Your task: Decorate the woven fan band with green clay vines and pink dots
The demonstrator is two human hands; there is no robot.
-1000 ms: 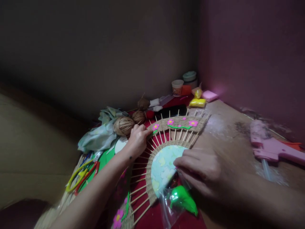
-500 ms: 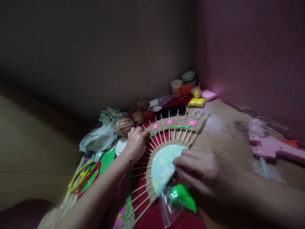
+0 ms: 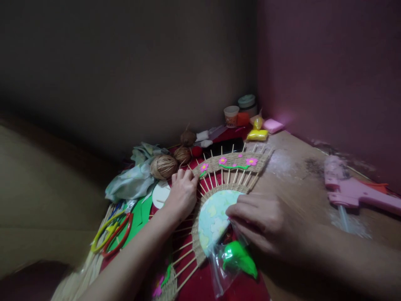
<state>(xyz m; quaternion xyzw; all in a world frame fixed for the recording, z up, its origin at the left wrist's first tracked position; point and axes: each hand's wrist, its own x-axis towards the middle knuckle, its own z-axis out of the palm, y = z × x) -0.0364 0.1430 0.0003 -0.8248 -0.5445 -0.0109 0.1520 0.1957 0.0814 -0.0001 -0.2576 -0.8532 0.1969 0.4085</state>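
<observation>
A half-round fan frame of thin sticks has woven twine bands and a pale blue floral cloth centre. Pink flowers and green vines decorate its outer band. My left hand is closed at the left part of that band, fingertips by a green vine; anything between them is hidden. Over the right edge of the cloth centre, my right hand is pinched closed, its contents hidden. Just below it lies a clear plastic bag with bright green clay.
Twine balls, bunched cloth, a white disc and scissors lie to the left. A pink glue gun rests at the right. A paper cup and yellow clay packet stand near the wall corner.
My left hand has shifted slightly right and down along the band, uncovering more of the white disc. My right hand stays almost in place.
</observation>
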